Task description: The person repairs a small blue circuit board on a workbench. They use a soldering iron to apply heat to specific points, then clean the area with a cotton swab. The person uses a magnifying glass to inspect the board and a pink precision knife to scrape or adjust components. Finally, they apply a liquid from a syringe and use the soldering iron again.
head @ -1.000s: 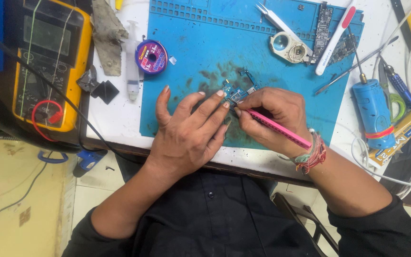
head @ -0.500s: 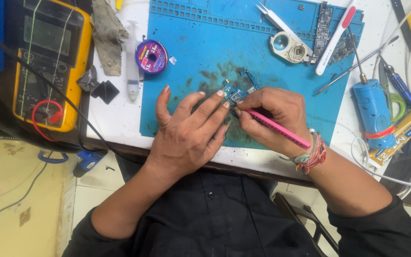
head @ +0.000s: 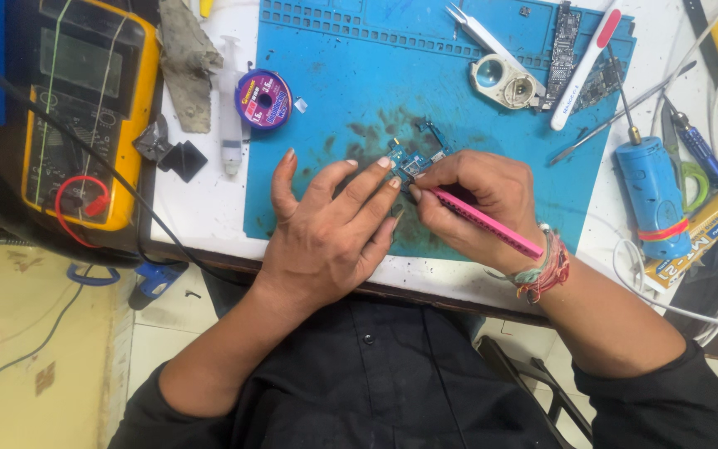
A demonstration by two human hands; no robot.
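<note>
Pink tool point(head: 485, 221), tip up-left at small board point(head: 413, 161), gripped by right hand point(head: 479, 199); left hand point(head: 330, 233) flat, empty.

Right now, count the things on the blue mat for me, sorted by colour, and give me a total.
Blue: 1, the small circuit board under the hands' fingertips.
Pink: 1, the thin tool in the right hand.
Purple: 1, the wire spool.
White: 1, the tweezers.
Silver: 1, the round loupe.
Total: 5.
</note>
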